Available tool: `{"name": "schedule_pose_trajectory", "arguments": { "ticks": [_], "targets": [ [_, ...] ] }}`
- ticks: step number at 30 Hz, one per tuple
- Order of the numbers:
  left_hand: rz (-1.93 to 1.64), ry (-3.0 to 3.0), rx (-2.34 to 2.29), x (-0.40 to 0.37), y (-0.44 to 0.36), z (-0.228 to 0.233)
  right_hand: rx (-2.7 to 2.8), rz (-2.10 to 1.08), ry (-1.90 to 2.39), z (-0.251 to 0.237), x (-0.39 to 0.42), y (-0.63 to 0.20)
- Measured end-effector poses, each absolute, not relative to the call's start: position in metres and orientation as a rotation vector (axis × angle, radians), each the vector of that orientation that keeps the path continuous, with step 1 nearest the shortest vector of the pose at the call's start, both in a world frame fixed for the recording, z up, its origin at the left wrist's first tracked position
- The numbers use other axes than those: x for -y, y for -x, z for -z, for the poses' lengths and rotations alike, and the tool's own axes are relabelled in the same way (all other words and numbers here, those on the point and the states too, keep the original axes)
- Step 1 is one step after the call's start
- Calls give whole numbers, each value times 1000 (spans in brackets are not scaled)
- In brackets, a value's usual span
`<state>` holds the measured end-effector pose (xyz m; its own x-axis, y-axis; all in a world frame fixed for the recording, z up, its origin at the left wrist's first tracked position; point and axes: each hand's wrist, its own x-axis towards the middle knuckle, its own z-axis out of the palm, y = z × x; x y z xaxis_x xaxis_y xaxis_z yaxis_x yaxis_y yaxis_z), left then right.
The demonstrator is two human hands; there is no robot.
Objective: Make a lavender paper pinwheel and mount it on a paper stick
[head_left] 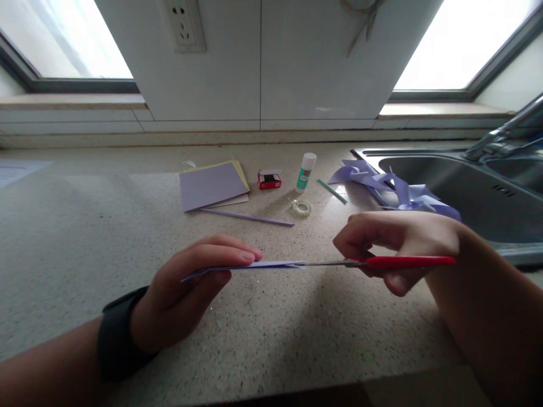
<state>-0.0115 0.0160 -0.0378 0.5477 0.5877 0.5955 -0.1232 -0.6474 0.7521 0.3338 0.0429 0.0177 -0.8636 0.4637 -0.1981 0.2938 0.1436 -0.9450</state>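
Note:
My left hand (193, 288) pinches a lilac paper sheet (271, 264) held edge-on just above the speckled countertop (85, 226). My right hand (399, 243) grips red-handled scissors (407, 262). Their metal blades point left and meet the right edge of the paper. A dark watch sits on my left wrist.
Behind lie a stack of lilac and yellow paper (212, 185), a thin lilac stick (248, 217), a small red box (269, 180), a glue stick (306, 171), a tape roll (301, 208), a green strip (332, 191) and lilac paper scraps (399, 189). A steel sink (466, 186) is at the right.

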Motion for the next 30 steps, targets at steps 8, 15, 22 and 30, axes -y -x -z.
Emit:
{"name": "schedule_pose_trajectory", "arguments": {
  "ticks": [8,15,22,30],
  "targets": [
    [-1102,-2005,-366,-17,12,39,2259,-1866,803,-20,-42,-332],
    [-1093,-2042,-362,-17,11,35,2339,-1855,793,-22,-43,-330],
    [-1075,-2116,-359,-18,7,28,2354,-1802,748,-17,-42,-326],
    [-1003,-2211,-338,-18,7,25,2329,-1821,748,-14,-40,-320]
  ]
}}
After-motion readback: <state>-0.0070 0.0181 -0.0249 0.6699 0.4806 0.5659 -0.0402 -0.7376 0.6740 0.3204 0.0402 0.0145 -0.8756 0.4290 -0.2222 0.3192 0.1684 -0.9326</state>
